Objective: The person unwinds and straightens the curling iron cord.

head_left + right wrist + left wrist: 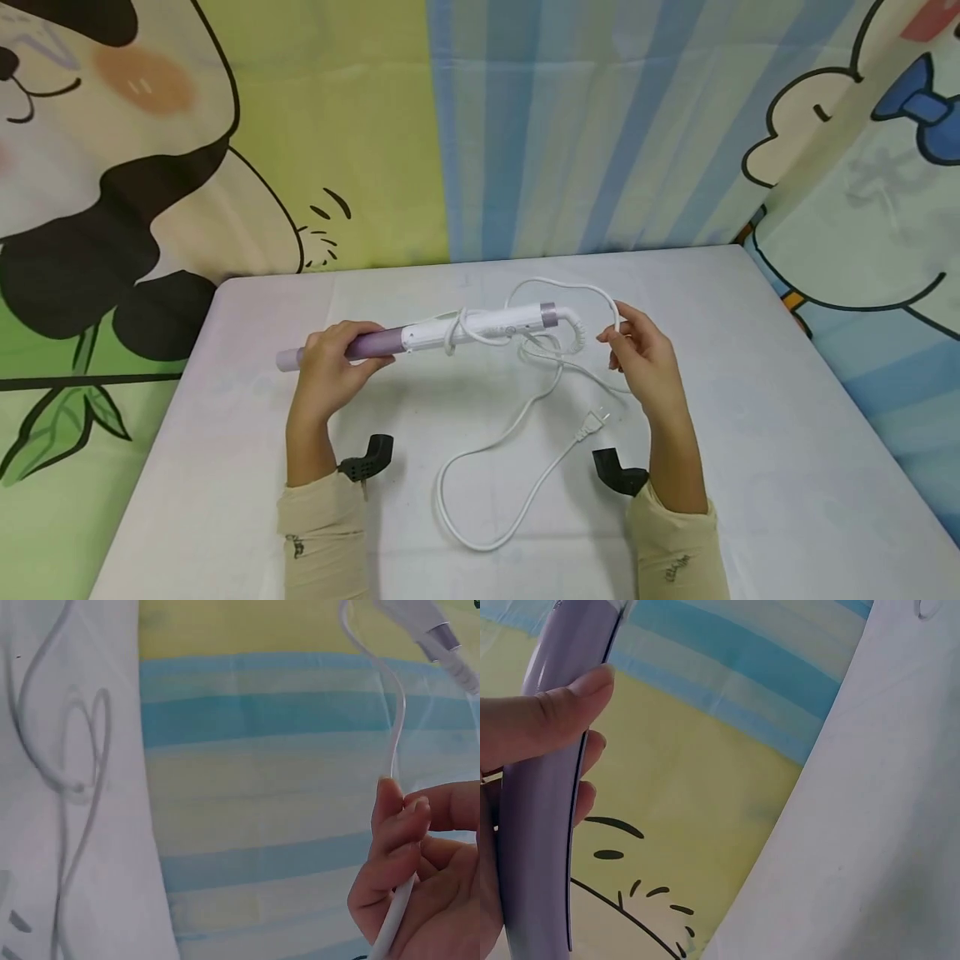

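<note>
A purple and white hair straightener (427, 335) is held level over the table, its white handle to the right. My left hand (330, 367) grips the purple barrel near its left end, with the thumb (592, 684) across the front and fingertips showing behind. The white power cord (566, 286) is wound around the handle, and a loop of it arches over to my right hand (651, 358). Between thumb and fingers, that hand pinches the cord, which runs down through the palm in the right wrist view. Behind the barrel, part of my left hand is hidden.
Below the handle the remaining cord lies in loose loops on the white table (247, 500), ending in a two-pin plug (591, 425) between the forearms. Black wrist mounts (371, 458) jut inward from both wrists. A cartoon-printed curtain (375, 125) hangs behind the table.
</note>
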Tool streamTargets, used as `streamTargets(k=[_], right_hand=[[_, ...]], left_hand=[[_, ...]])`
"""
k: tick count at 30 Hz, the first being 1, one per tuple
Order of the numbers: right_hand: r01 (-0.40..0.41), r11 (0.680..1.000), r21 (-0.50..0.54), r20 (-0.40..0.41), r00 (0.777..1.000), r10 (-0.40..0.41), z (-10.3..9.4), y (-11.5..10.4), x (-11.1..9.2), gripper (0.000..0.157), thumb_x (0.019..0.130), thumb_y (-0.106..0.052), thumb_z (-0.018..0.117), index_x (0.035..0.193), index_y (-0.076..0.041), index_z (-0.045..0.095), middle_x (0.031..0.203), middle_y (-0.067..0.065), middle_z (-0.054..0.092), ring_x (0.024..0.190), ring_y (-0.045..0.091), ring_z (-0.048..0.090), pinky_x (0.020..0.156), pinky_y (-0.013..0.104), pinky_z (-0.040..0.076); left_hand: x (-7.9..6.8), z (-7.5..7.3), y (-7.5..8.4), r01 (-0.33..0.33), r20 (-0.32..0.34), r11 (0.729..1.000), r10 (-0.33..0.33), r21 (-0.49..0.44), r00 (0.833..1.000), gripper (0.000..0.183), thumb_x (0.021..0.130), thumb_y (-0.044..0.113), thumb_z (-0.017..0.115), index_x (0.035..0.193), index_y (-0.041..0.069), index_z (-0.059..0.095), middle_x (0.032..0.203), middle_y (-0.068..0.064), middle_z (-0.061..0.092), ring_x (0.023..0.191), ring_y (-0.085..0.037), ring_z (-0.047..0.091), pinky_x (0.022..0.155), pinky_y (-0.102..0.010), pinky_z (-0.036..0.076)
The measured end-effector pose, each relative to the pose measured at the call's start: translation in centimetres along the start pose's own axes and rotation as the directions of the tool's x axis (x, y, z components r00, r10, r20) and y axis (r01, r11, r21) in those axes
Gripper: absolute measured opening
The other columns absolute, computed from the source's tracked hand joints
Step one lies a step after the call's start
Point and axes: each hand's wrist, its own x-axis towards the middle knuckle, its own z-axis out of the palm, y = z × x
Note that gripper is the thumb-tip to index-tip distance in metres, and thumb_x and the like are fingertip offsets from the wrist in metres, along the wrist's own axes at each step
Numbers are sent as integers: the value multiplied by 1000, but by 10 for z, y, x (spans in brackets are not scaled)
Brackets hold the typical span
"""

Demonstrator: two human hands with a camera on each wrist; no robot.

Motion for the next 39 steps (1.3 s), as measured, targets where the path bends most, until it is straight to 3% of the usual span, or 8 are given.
streamTargets(k=[6, 11, 15, 17, 22, 25, 33, 39], right_hand=[[-63, 964, -258, 209, 971, 119, 2, 16, 9, 42, 95, -16, 42, 135, -3, 39, 90, 11, 59, 63, 14, 48, 59, 27, 41], [56, 902, -428, 506, 842, 188, 6, 20, 8, 41, 93, -11, 43, 132, 2, 43, 81, 9, 62, 69, 16, 52, 63, 29, 40], [127, 852, -508, 590, 771, 237, 12, 18, 6, 40, 91, -15, 49, 129, 0, 49, 85, 8, 63, 74, 15, 55, 67, 31, 42], [134, 835, -534, 575, 782, 242, 14, 15, 4, 44, 91, -22, 52, 129, -2, 48, 94, 10, 64, 81, 20, 57, 71, 35, 45], [155, 822, -548, 445, 886, 129, 10, 2, -4, 56, 89, -35, 56, 133, -3, 43, 123, 20, 53, 114, 38, 47, 92, 52, 39], [186, 845, -501, 382, 924, 23, 8, -8, -9, 55, 90, -34, 56, 133, -2, 43, 131, 21, 46, 122, 38, 40, 98, 54, 33], [277, 885, -375, 320, 934, -157, 38, -5, 0, 71, 88, -28, 59, 142, 1, 23, 147, 21, 21, 135, 38, 20, 105, 54, 22], [394, 844, -363, 241, 915, -323, 51, 3, 1, 41, 89, -27, 58, 123, -6, 52, 140, 12, 37, 134, 35, 22, 98, 60, 22]], left_hand=[[-1, -4, -1, 83, -90, 996, -82, 15, 993, 38, 66, 12, 81, 99, 4, 64, 95, -16, 66, 88, -32, 60, 74, -38, 28], [-1, -6, -2, 144, -120, 988, -136, 56, 983, 38, 67, 13, 80, 99, 4, 64, 97, -16, 66, 91, -31, 59, 73, -38, 27], [0, -4, -3, 157, -117, 985, -149, 65, 982, 38, 67, 13, 80, 100, 4, 64, 98, -16, 66, 92, -32, 59, 74, -39, 26], [1, -3, -2, 155, -108, 985, -147, 72, 983, 38, 67, 13, 80, 100, 4, 64, 98, -17, 66, 92, -32, 59, 74, -39, 26], [2, 0, 3, 129, -87, 986, -120, 107, 989, 39, 67, 15, 80, 100, 4, 64, 96, -16, 66, 90, -32, 59, 75, -40, 27], [3, 1, 8, 98, -78, 987, -89, 126, 993, 39, 66, 15, 81, 100, 5, 64, 94, -15, 67, 88, -32, 59, 75, -41, 28], [7, 12, 28, 33, -9, 994, -32, 100, 999, 39, 67, 19, 80, 101, 7, 64, 95, -12, 67, 85, -30, 60, 74, -40, 31], [8, 20, 31, 2, 12, 999, -3, 54, 1000, 37, 68, 19, 80, 100, 9, 63, 93, -10, 67, 83, -27, 60, 74, -38, 31]])
